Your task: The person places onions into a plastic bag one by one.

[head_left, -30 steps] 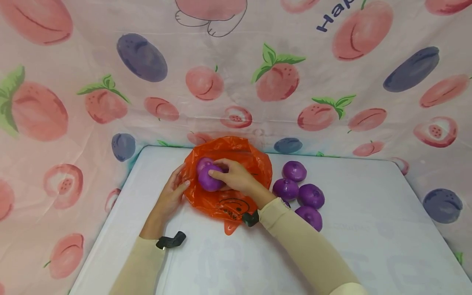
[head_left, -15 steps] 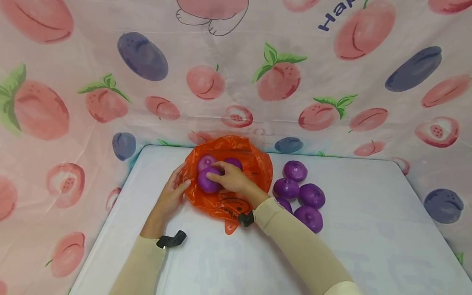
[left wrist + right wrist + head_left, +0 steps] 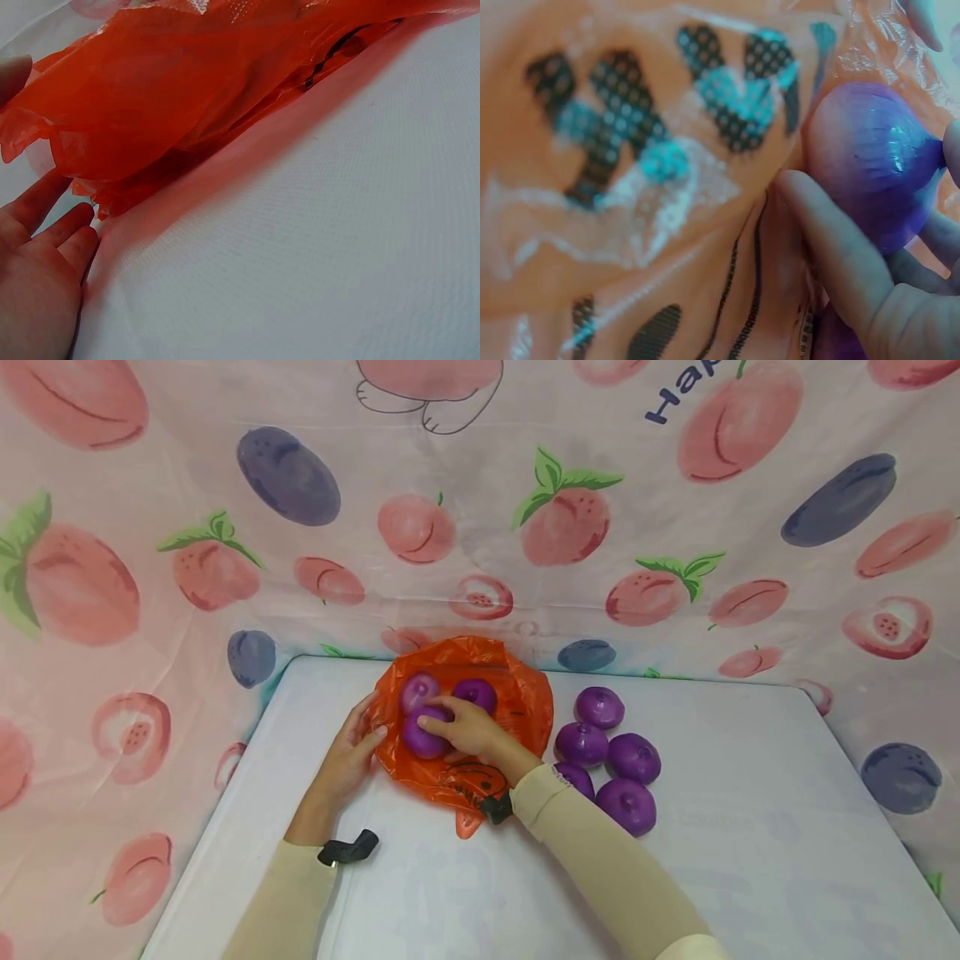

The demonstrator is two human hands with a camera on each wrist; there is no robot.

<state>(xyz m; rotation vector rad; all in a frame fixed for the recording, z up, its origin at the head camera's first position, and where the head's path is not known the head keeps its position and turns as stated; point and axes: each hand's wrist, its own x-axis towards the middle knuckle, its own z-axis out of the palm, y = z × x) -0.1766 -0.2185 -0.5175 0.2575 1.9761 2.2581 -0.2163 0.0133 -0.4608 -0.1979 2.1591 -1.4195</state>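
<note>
In the head view, an orange-red plastic bag (image 3: 525, 693) lies open-mouthed near the table's back edge. My right hand (image 3: 468, 731) grips a purple onion (image 3: 424, 735) inside it, thumb on the near side. The right wrist view shows fingers around that onion (image 3: 870, 165), with printed plastic beside them. Two more onions sit in the bag: a paler one (image 3: 420, 690) at back left and a darker one (image 3: 476, 693) behind my right hand. My left hand (image 3: 351, 752) holds the bag's left rim, thumb over the edge; the left wrist view shows fingertips against the plastic (image 3: 150, 97).
Several purple onions (image 3: 628, 806) cluster on the white table (image 3: 750, 827) just right of the bag, the nearest left one partly behind the right sleeve (image 3: 600, 852). A fruit-patterned cloth (image 3: 480, 460) rises behind the table.
My right hand has brought its onion slightly toward me within the bag, uncovering the darker onion behind it. The left hand stays in place on the rim.
</note>
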